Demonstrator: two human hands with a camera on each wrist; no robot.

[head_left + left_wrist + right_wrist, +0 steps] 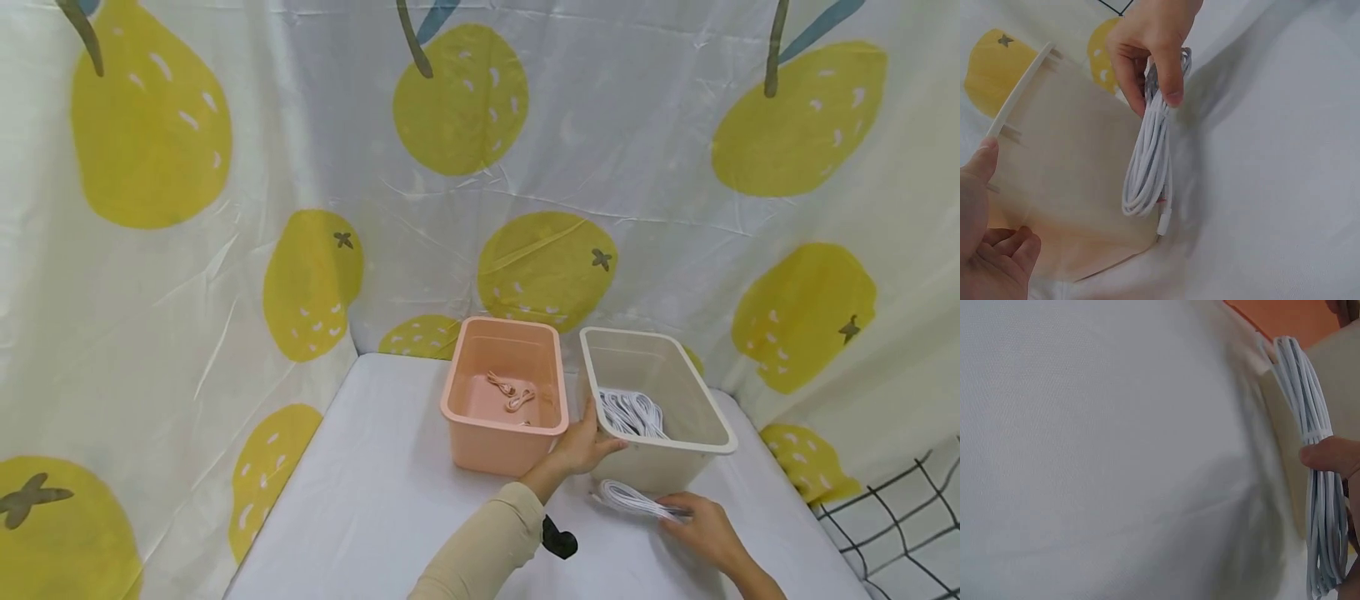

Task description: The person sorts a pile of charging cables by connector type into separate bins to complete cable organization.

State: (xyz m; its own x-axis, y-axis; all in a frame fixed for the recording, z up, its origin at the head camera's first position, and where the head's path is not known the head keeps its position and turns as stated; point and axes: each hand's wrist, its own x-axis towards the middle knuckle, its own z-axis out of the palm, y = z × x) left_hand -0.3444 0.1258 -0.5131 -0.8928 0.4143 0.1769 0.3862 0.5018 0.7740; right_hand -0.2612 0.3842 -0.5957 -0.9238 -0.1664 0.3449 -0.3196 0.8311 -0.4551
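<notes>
My right hand (705, 527) pinches a coiled white cable (630, 498) by one end, low in front of the cream bin (645, 467). The loops are bound with a band near my thumb in the right wrist view, and a white plug (1164, 222) hangs by the far end in the left wrist view. My left hand (579, 447) holds the cream bin at its front left corner, thumb on the rim and fingers bent against the outer wall. More white cables (633, 414) lie in the left part of that bin.
A pink bin (498, 450) stands left of the cream one, with small bundled pink cables (519, 402) inside. Something black (558, 540) shows beside my left sleeve. Fruit-print curtains hang behind the table (360, 500), and a black wire grid (900, 512) stands at the right.
</notes>
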